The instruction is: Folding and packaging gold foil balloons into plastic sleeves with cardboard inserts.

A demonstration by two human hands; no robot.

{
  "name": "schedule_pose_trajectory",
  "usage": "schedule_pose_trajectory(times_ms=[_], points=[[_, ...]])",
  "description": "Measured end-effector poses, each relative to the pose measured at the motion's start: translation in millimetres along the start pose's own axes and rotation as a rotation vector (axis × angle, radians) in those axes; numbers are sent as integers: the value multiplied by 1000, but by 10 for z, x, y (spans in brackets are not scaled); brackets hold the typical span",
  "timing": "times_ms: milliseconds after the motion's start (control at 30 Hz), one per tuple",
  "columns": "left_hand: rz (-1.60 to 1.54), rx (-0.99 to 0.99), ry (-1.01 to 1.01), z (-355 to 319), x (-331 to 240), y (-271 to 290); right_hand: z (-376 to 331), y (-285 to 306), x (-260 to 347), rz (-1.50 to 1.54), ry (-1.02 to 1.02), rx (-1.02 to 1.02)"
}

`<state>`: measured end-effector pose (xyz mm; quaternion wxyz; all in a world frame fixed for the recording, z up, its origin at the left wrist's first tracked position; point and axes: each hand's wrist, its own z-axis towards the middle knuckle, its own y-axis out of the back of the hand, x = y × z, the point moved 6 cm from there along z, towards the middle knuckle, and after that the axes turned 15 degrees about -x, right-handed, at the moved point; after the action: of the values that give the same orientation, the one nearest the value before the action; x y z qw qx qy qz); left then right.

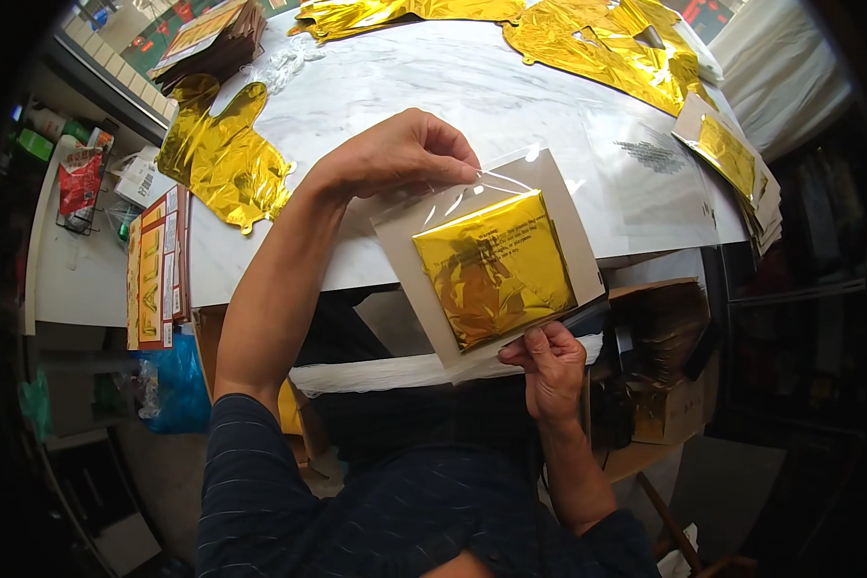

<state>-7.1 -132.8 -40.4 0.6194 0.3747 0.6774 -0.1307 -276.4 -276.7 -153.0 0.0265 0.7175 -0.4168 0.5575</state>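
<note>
Bright, even light on the white marble-patterned table [433, 87]; strong glare on the folded gold foil square in its clear plastic sleeve [496, 270] and the crumpled gold foil balloons [223, 154]. Fisheye bends straight edges; corners vignette to black, the periphery is dim and soft.

garment: dark navy top with thin pale stripes, seen below the desk [376, 87] edge | sleeves: long, pushed up toward the elbows on both arms | forearms: bare from sleeve hem down | left hand [400, 154]: bare, no glove, no ring seen | right hand [552, 371]: bare, no glove, no watch
</note>
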Motion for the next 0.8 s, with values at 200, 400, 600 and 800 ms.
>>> schedule_pose_trajectory(times_ms=[200,400,600,800], points=[[357,-162,-135,81,-10,-31,-12,-38,18,-21,31,-29],[116,-247,-139,42,-32,-43,-12,-195,23,-50,60,-59],[103,-168,-156,19,-115,-25,-4,-229,-38,-40,35,-44],[-49,-108,-77,4,-34,63,8,-219,-55,-9,33,-78]])
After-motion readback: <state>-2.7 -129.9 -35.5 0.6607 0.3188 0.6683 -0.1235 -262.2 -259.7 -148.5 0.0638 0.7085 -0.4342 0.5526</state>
